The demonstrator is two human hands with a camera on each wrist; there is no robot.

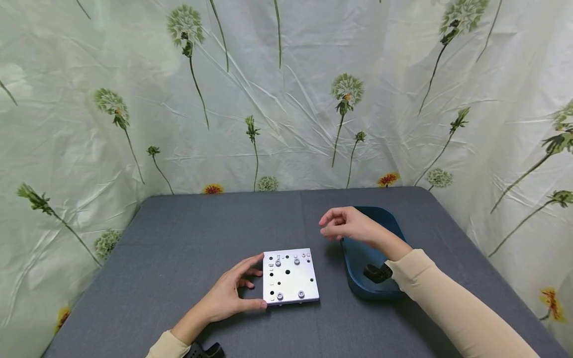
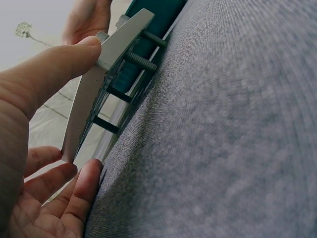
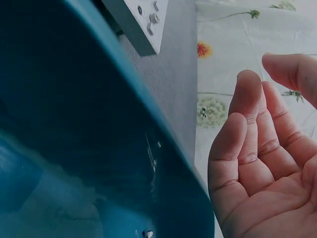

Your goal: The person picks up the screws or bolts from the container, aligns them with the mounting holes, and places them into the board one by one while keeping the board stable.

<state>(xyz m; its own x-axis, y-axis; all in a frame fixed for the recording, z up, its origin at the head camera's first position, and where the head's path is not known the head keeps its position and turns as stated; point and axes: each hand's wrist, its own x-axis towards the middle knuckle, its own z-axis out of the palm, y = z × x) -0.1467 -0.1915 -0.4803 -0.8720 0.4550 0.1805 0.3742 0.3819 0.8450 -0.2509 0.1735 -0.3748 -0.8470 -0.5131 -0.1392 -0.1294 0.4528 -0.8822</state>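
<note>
Metal plate [image 1: 290, 276] held at L hand [image 1: 233, 293]; R hand [image 1: 346, 224] hovers apart, over tray [image 1: 358, 286].

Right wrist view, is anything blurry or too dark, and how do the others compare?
Right wrist view: the blue tray is near, dark and soft, the right hand sharper. Left wrist view: the left hand blurs at the edge. Head view: even light, bowed edges, soft shadow beside the metal plate.

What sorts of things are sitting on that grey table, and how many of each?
Square silver metal plate with holes and screws: 1
Dark blue plastic tray: 1
Hands, left hand gripping the plate's edge, right hand above the tray: 2
Total: 4
</note>
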